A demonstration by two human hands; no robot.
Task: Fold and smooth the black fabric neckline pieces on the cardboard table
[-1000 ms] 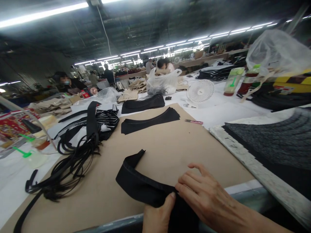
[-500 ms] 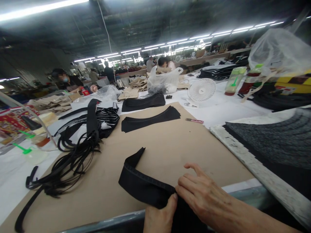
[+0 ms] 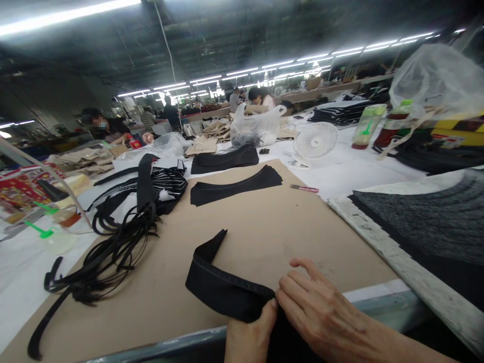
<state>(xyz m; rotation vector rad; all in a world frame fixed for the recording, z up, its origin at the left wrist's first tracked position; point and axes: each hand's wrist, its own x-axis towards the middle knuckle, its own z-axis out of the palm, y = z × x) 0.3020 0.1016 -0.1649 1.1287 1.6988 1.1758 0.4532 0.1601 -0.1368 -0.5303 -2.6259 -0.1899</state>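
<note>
A black fabric strip (image 3: pixel 227 286), curved and bent, stands partly on its edge on brown paper (image 3: pixel 245 237) near the table's front edge. A stitched line runs along its upper side. My left hand (image 3: pixel 251 327) grips it from below, thumb pressed on the edge. Close beside that thumb, my right hand (image 3: pixel 313 307) pinches the same edge, its index finger raised and bent. Its fingertips are partly hidden. The strip's near end drops below the table edge, out of sight. Farther back lies a pile of similar black pieces (image 3: pixel 236 185).
Thread snips (image 3: pixel 303 188) lie right of the pile, before a small white fan (image 3: pixel 315 142). Tangled black strips (image 3: pixel 113 257) spread at left, near green-tipped bottles (image 3: pixel 56 239). A board with dark grey fabric (image 3: pixel 423 227) is at right. Another person (image 3: pixel 260 98) sits behind a plastic bag.
The view has shifted very slightly, so everything sits a little farther right. Both hands keep their hold on the black fabric strip in nearly the same pose.
</note>
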